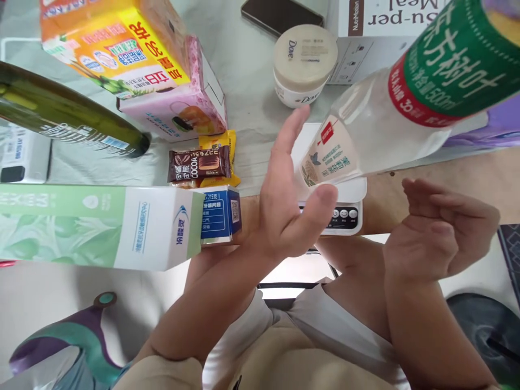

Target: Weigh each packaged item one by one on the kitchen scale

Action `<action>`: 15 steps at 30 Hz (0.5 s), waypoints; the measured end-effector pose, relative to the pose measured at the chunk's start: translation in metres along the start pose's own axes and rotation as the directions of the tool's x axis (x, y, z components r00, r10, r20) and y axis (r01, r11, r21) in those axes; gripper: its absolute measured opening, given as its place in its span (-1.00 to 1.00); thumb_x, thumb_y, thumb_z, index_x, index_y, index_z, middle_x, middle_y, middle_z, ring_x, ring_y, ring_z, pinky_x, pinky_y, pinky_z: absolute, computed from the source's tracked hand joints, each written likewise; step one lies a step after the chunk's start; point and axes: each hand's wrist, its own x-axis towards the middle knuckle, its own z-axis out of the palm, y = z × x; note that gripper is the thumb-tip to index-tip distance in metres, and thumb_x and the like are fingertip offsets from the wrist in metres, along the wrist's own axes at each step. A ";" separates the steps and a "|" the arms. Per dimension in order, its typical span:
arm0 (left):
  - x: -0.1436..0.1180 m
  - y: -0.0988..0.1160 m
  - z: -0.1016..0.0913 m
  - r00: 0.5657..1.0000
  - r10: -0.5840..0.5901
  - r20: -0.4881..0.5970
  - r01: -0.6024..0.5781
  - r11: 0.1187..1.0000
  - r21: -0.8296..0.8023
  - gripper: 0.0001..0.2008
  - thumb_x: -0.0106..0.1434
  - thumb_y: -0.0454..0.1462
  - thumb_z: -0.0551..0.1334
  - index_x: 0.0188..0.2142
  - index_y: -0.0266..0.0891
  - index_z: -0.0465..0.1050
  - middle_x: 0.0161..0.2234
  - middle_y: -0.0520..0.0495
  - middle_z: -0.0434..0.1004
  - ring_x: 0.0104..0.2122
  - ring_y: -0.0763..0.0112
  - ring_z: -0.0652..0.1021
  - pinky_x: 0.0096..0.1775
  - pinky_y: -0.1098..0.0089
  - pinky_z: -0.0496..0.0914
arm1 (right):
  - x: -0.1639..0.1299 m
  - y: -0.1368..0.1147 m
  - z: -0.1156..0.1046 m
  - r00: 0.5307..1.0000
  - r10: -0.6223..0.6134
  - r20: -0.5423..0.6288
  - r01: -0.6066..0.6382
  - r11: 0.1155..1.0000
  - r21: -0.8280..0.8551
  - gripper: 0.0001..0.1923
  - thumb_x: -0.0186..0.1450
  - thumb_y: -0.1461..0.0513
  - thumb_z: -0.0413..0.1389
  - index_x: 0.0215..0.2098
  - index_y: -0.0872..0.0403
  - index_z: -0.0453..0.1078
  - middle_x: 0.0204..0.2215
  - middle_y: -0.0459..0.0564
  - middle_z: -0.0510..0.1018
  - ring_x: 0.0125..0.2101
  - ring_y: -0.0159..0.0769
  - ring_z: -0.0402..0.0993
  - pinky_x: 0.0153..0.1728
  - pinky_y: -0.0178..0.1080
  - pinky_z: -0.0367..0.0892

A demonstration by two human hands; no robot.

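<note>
A pale grey cloth is covering most of the table (244, 70), and a bare wooden strip is showing along its near edge at 3 o'clock. Below that edge a light floor is showing, with a dark patterned mat (509, 254) at 4 o'clock.

A clear bottle (390, 114) with a green and red label is standing on a white scale (345, 208) near the centre, looming toward 1 o'clock. The left hand (290, 203) is hovering just beside the bottle's base, palm open and fingers spread upward, its grip wide and holding nothing; whether the thumb is touching the bottle cannot be told. The right hand (441, 230) is hanging at 3 o'clock, apart from the bottle, fingers loosely curled and empty.

A cream jar (304, 65) is sitting at 12 o'clock, with a dark phone (282, 13) beyond it and a white carton (390, 27) to its right. At 9 o'clock a green and white box (101, 225) is lying flat, with a blue box (221, 214) just beside the left wrist. A brown snack packet (199, 164) is lying above that, a dark green bottle (69, 116) at 10 o'clock, and a pink and orange box (134, 59) at 11 o'clock.
</note>
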 end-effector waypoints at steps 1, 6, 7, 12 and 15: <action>0.001 -0.001 0.002 0.999 -0.007 0.049 0.006 1.000 0.001 -0.37 0.39 0.15 0.13 0.38 0.15 0.11 0.46 0.00 0.18 0.51 0.07 0.18 0.50 0.02 0.18 | -0.001 -0.001 0.001 1.000 0.002 0.008 -0.002 1.000 0.004 -0.76 0.13 0.12 0.27 -0.25 0.03 0.57 -0.27 0.09 0.70 -0.23 -0.09 0.71 -0.15 0.08 0.64; 0.007 -0.002 0.015 0.998 -0.035 0.048 0.032 0.998 0.062 -0.21 0.26 0.24 0.28 0.32 0.03 0.10 0.34 -0.23 0.32 0.38 -0.01 0.38 0.36 -0.07 0.37 | -0.001 -0.007 0.002 0.999 -0.022 0.048 0.021 1.000 0.009 -0.76 0.11 0.14 0.24 -0.26 0.04 0.56 -0.29 0.08 0.70 -0.24 -0.06 0.71 -0.18 0.10 0.66; 0.008 -0.002 0.017 0.998 -0.060 0.026 0.057 0.993 0.100 -0.22 0.24 0.23 0.32 0.30 0.02 0.13 0.31 -0.23 0.36 0.34 0.01 0.43 0.33 -0.04 0.41 | -0.001 -0.009 0.002 0.999 -0.015 0.044 0.015 1.000 0.000 -0.76 0.10 0.14 0.24 -0.26 0.03 0.55 -0.30 0.08 0.69 -0.24 -0.04 0.71 -0.17 0.13 0.66; 0.010 0.003 0.023 0.982 -0.171 -0.086 0.186 0.959 0.213 -0.36 0.20 0.06 0.45 0.14 -0.12 0.33 0.05 -0.16 0.57 0.05 0.13 0.60 0.06 0.12 0.53 | -0.005 -0.011 -0.002 0.999 0.027 0.021 -0.025 0.997 -0.066 -0.79 0.11 0.12 0.24 -0.28 0.01 0.52 -0.31 0.08 0.65 -0.21 0.04 0.71 -0.02 0.32 0.61; 0.007 0.009 0.024 0.983 -0.137 -0.121 0.162 0.959 0.234 -0.39 0.14 0.06 0.50 0.05 -0.15 0.42 -0.07 -0.13 0.62 -0.09 0.19 0.63 -0.05 0.19 0.54 | -0.003 -0.006 -0.008 0.999 -0.017 0.045 0.020 0.997 -0.078 -0.77 0.14 0.10 0.25 -0.25 -0.01 0.53 -0.29 0.08 0.64 -0.16 0.07 0.70 0.06 0.38 0.55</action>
